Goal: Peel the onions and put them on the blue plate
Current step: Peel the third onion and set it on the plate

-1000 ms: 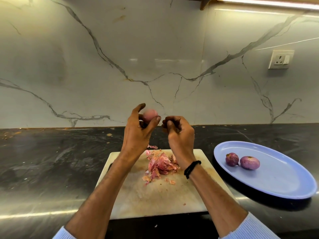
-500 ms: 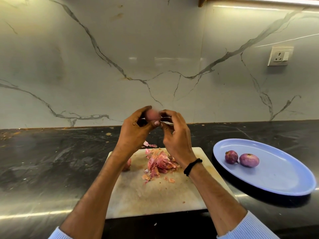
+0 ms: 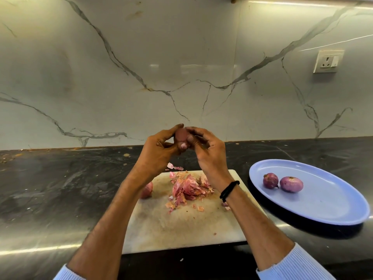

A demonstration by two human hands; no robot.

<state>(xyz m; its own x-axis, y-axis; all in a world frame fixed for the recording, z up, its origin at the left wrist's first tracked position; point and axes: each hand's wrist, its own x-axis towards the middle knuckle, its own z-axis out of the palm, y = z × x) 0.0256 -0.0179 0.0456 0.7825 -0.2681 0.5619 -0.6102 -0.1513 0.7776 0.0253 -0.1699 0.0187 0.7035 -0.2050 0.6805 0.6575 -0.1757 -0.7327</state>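
Hands (image 3: 159, 153) (image 3: 210, 156) grip one onion (image 3: 181, 135); blue plate (image 3: 323, 209): two onions (image 3: 270, 180) (image 3: 291, 184); board (image 3: 181, 223): one onion (image 3: 147, 190).

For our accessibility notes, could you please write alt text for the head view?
A left hand and right hand hold a small onion above a cutting board strewn with pink peels. Two peeled onions lie on a blue plate to the right.

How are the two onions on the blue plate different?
The left onion is darker purple; the right onion is paler. The left onion is smaller and rounder; the right onion is bigger and wider. Both are purple and lie side by side on the blue plate.
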